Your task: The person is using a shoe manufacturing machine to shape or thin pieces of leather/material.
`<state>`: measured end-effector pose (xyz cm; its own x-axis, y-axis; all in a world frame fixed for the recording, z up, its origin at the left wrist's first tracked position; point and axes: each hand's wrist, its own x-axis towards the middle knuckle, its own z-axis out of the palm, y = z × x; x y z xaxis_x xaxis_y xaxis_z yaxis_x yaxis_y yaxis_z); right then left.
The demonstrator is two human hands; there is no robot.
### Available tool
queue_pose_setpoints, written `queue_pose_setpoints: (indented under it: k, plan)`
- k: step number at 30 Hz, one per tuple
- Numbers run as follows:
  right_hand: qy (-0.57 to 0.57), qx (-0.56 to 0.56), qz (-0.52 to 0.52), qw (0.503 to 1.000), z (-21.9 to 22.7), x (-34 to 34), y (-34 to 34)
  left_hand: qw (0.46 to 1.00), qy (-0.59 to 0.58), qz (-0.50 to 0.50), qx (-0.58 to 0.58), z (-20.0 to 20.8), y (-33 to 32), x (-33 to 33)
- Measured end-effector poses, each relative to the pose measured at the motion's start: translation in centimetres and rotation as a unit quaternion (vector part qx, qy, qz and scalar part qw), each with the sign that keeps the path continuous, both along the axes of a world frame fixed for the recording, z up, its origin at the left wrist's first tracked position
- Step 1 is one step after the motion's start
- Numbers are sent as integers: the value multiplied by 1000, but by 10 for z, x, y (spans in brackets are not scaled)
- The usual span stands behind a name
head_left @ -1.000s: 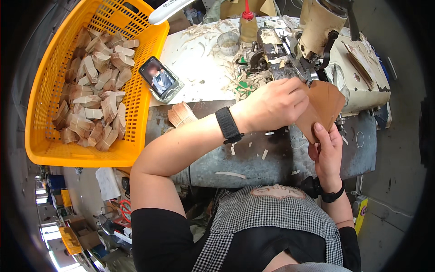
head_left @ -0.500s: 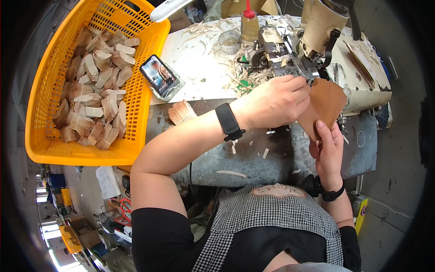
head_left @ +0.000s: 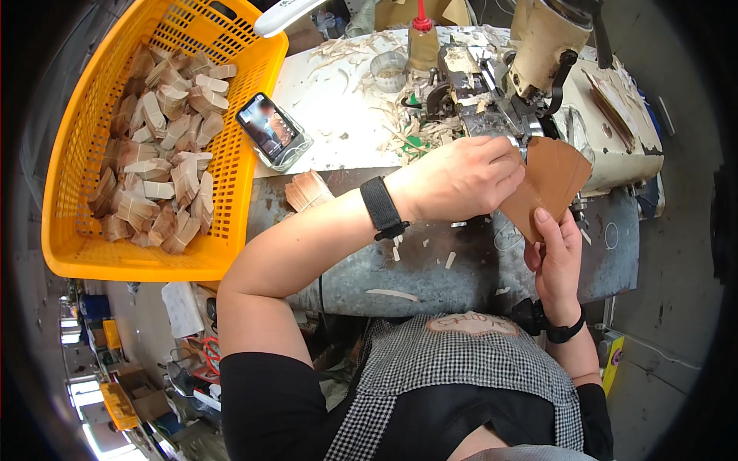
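Observation:
My right hand (head_left: 557, 250) grips a fanned stack of brown leather pieces (head_left: 550, 180) by its lower end, thumb on top. At the stack's left edge is my left hand (head_left: 465, 180), its fingers curled closed. Its fingertips are partly hidden, so what they pinch cannot be made out. Both hands are just in front of the cream machine head (head_left: 542, 54), and the upper end of the leather lies close to the machine's metal working parts (head_left: 526, 127). Below my left forearm sits a tied bundle of brown leather pieces (head_left: 309, 192).
A yellow plastic basket (head_left: 146, 265) on the left holds many pale bundles. Beside it a phone (head_left: 270, 132) leans on a stand. Scraps (head_left: 400, 127), a clear cup (head_left: 389, 71) and a red-tipped oil bottle (head_left: 424, 46) lie behind my left hand. The metal table edge (head_left: 369, 296) curves in front of me.
My left hand has shifted slightly left and down, away from the machine's working parts. The leather stack has barely moved in my right hand. The picture on the phone has changed.

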<state>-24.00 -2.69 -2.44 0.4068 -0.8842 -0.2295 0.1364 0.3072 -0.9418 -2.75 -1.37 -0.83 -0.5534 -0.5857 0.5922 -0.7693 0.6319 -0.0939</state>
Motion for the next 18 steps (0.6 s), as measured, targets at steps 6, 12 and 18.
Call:
queue_pose_setpoints:
  k: [6, 12, 18]
  plan:
    - [-28, 5, 10, 1000, -1, 0, -5, 1000, 5, 7, -2, 5, -5, -1]
    - [-4, 7, -5, 1000, 1, 1, -2, 1000, -2, 10, 13, 2, -1, -1]
    - [-19, 10, -7, 1000, 0, 1, -5, 1000, 12, 26, -2, 2, -8, -5]
